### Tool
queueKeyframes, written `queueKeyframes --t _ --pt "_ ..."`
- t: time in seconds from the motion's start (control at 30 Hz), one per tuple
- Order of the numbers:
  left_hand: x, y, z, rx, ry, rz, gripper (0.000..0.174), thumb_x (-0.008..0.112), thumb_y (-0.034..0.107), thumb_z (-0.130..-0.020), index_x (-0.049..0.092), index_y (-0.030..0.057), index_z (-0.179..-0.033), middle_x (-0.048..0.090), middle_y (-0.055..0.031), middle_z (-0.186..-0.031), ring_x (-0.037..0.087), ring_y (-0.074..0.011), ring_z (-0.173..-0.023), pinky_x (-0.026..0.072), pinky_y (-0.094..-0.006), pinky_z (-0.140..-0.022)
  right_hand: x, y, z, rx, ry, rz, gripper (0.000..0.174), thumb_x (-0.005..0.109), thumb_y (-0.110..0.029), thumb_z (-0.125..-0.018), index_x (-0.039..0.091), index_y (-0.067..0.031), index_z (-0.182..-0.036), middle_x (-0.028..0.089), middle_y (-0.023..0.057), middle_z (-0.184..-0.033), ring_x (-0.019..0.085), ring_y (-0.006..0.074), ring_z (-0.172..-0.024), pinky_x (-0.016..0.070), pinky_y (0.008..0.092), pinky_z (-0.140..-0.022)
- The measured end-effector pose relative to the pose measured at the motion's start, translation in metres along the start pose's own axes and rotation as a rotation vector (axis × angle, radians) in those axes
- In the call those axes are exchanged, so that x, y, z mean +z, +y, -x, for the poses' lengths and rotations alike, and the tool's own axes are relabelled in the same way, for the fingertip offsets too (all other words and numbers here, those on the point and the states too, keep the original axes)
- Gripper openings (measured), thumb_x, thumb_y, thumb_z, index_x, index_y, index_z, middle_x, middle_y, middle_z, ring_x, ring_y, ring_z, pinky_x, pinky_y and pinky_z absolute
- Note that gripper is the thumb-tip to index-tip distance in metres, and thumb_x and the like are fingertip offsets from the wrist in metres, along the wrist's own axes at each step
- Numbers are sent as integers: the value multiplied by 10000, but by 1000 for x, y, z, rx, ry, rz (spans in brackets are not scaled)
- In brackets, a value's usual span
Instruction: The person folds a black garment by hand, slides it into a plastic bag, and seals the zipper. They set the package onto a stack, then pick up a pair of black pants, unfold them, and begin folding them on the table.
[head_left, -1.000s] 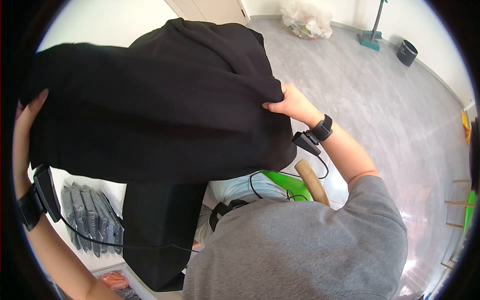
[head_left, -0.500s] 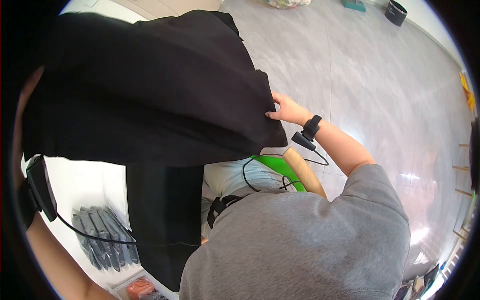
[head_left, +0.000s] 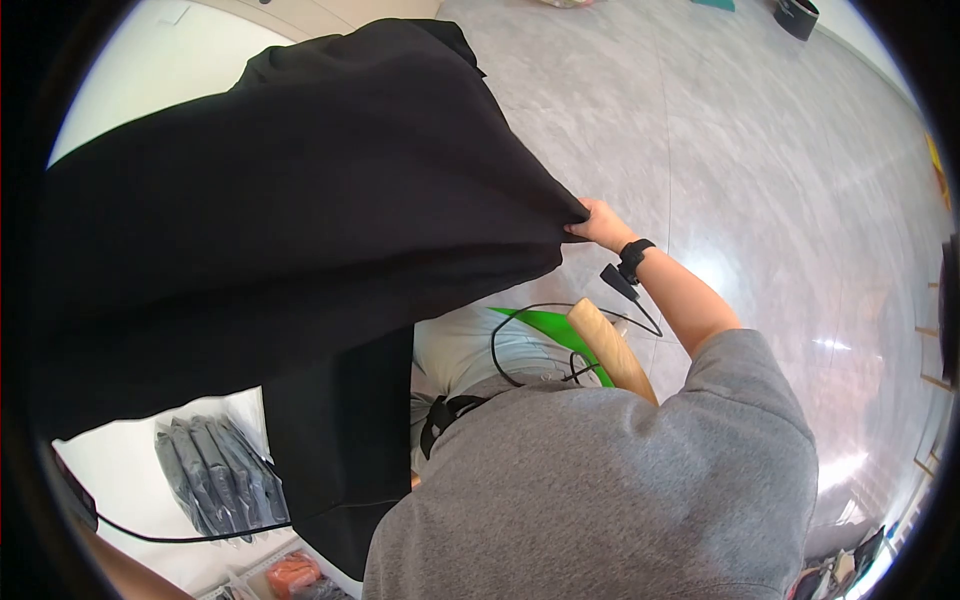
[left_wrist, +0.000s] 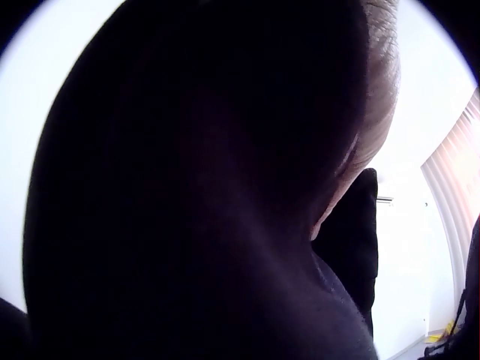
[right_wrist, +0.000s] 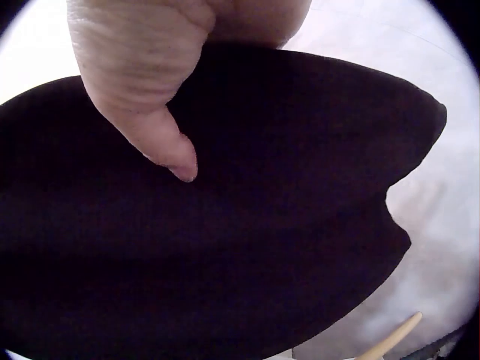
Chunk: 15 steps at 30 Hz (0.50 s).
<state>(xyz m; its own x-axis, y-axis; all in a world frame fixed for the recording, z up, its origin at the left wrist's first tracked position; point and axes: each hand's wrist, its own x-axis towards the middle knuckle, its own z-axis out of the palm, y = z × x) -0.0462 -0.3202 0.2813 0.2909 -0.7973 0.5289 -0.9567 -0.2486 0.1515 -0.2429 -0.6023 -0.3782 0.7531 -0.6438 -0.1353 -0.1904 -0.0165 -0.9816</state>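
Wrist views — left hand (left_wrist: 381,90), right hand (right_wrist: 142,79) — both grip black cloth (right_wrist: 277,180).

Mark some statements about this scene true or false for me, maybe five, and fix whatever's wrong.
1. The right grip pinches the black cloth. True.

2. The shirt is bright red. False; the shirt is grey.

3. In the left wrist view, the left grip touches the black cloth. True.

4. In the head view, the row of grey packets appears at the upper right. False; the row is at the lower left.

5. A curved wooden piece shows next to something green in the head view. True.
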Motion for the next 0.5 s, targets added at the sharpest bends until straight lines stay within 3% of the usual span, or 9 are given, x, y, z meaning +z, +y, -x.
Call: queueKeyframes --t 0.1,0.17,0.27,0.4,0.47,0.5 --pt "-19 -11 21 -70 52 -44 344 634 85 -817 576 -98 -1102 606 -214 -1084 599 -266 -931 490 -377 -821 -1 10 -5 33 66 174 299 705 -102 -720 642 -40 -1006 669 113 -856 633 222 -824 485 339 -759" --pt "-33 -16 37 -114 88 -76 350 630 89 -819 569 -101 -1107 602 -218 -1088 596 -271 -934 487 -381 -824 -1 0 0 -79 158 64 242 697 -99 -702 633 -40 -928 649 122 -817 624 246 -790 483 350 -730" --pt "-53 -25 62 -183 147 -121 359 624 95 -823 559 -105 -1114 596 -222 -1095 591 -278 -939 483 -388 -828 2 -24 0 -143 231 154 188 675 -77 -685 622 -29 -859 640 130 -804 623 282 -785 486 365 -728" --pt "-82 -35 99 -273 229 -173 371 617 104 -829 546 -111 -1123 588 -229 -1104 585 -288 -945 478 -397 -833 11 -49 -3 -337 239 160 149 652 -52 -681 619 -27 -824 632 146 -804 616 319 -791 487 380 -717" --pt "-98 -40 119 -315 281 -198 378 613 108 -832 540 -114 -1128 584 -232 -1108 582 -293 -948 475 -402 -836 10 -48 -14 -465 147 449 155 629 -39 -689 629 -36 -844 638 145 -824 615 333 -797 488 385 -707" --pt "-107 -41 129 -335 313 -211 381 611 110 -833 536 -115 -1130 582 -234 -1110 581 -295 -950 474 -404 -838 10 -48 -17 -479 141 456 155 629 -39 -689 629 -36 -844 638 145 -824 615 333 -797 488 385 -707"
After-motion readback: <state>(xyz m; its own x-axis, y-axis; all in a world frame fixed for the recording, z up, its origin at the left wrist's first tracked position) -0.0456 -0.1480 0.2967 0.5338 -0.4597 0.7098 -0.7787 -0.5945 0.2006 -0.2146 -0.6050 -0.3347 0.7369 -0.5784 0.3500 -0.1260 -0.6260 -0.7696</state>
